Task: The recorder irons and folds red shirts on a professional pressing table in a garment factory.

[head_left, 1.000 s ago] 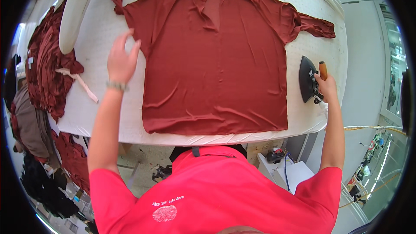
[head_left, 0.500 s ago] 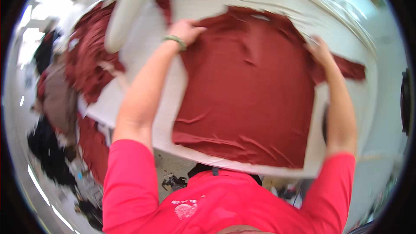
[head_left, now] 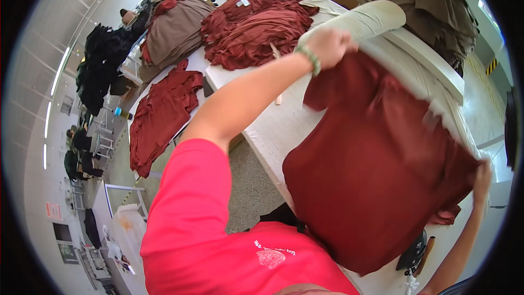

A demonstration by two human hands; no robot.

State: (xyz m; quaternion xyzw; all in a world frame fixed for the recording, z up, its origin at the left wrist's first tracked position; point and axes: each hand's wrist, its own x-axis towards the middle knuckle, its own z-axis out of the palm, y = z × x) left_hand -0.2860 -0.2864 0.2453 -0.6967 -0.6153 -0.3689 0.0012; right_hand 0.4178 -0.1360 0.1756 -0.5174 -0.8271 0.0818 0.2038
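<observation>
A dark red long-sleeved top (head_left: 371,164) is stretched between my two hands, slightly blurred, its lower edge hanging close to my waist. My left hand (head_left: 329,48), with a green beaded bracelet at the wrist, is closed on one shoulder of it. At the far right my right hand (head_left: 482,179) pinches the opposite shoulder, its fingers partly hidden by the cloth. Beneath the garment lies the white-covered table (head_left: 273,125). Part of a red sleeve (head_left: 446,216) shows below my right hand.
Beyond my left hand lies a padded white roll (head_left: 376,17). A heap of dark red garments (head_left: 256,27) sits at the far left of the table, near another red pile (head_left: 166,112). Brown clothes (head_left: 426,5) are stacked far right. A black object (head_left: 412,251) stands by my right forearm.
The top has gone from lying flat on the table to being lifted and slanted, my left hand higher and my right hand lower. The view has swung left, showing more of the room.
</observation>
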